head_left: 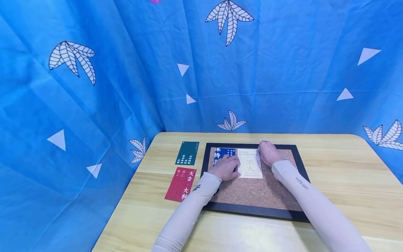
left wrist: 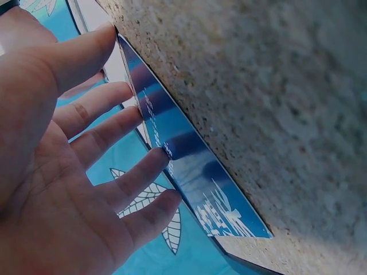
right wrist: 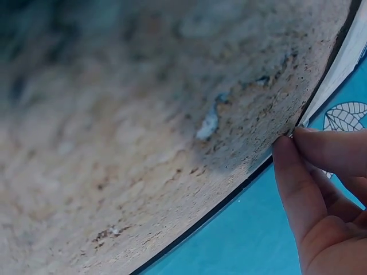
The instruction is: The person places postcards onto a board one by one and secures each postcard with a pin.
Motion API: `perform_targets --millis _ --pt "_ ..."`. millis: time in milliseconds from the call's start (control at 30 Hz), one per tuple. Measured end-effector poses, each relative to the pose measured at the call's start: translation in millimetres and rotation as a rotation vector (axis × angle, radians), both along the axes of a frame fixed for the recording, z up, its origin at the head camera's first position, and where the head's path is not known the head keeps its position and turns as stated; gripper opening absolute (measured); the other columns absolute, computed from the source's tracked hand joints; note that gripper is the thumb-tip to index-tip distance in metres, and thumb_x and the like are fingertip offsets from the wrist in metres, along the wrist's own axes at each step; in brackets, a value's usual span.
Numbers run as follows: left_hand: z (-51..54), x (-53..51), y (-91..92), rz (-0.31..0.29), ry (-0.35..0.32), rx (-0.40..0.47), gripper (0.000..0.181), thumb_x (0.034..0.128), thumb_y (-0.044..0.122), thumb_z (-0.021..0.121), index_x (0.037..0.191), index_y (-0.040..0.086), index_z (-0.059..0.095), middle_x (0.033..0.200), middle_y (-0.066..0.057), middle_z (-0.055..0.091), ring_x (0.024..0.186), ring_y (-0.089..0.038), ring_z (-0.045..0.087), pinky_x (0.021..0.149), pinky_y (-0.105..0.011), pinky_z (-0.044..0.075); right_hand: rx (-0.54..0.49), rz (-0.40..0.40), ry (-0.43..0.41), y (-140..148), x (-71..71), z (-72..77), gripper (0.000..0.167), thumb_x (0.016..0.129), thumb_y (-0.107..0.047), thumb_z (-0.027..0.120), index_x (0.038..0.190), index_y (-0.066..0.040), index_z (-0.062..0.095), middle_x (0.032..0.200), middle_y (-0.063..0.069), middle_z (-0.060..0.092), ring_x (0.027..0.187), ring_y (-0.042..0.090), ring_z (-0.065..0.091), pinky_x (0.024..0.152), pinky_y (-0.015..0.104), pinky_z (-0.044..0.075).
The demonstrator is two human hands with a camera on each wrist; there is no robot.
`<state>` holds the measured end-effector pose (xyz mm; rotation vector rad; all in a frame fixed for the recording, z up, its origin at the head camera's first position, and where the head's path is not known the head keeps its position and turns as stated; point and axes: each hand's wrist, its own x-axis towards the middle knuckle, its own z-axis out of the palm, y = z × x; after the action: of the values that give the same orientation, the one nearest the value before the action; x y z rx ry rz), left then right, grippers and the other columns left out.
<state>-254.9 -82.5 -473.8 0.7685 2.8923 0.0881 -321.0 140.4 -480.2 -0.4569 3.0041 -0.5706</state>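
Note:
A white card [head_left: 251,171] with printed characters lies on the cork board [head_left: 252,194], right beside a blue card [head_left: 220,155]. My left hand [head_left: 225,168] rests over both cards. In the left wrist view its fingers are loosely spread, with the tips touching the blue card [left wrist: 172,137] and the white edge next to it. At the white card's upper right corner is my right hand [head_left: 269,153]. Seen from the right wrist, thumb and index finger [right wrist: 298,183] pinch at that corner; whether a small thing sits between the tips is hidden.
A black frame [head_left: 252,209] surrounds the cork. On the wooden table [head_left: 141,217], left of the board, lie a green card [head_left: 187,153] and a red card [head_left: 180,183]. A blue patterned curtain [head_left: 283,70] hangs behind and along the left side.

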Motion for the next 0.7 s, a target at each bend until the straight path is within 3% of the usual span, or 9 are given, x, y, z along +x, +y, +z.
perform_targets --millis 367,700 --pt "-1.2 -0.8 -0.1 -0.001 0.007 -0.006 0.034 0.0975 0.043 0.070 0.124 0.023 0.066 0.145 0.006 0.059 0.111 -0.019 0.051 0.091 -0.030 0.048 0.029 0.010 0.019 -4 2.8 1.9 0.021 0.094 0.009 0.052 0.087 0.003 0.071 0.090 0.019 0.068 0.076 0.025 0.065 0.075 0.044 0.059" --pt "0.6 2.1 0.2 0.006 -0.001 -0.002 0.035 0.0977 0.043 0.070 0.126 0.023 0.066 0.146 0.006 0.059 0.113 -0.019 0.051 0.093 -0.031 0.049 0.158 0.032 0.056 -10 9.3 4.8 0.020 0.100 0.005 0.051 0.098 0.006 0.071 0.093 0.018 0.067 0.082 0.027 0.069 0.079 0.042 0.061"
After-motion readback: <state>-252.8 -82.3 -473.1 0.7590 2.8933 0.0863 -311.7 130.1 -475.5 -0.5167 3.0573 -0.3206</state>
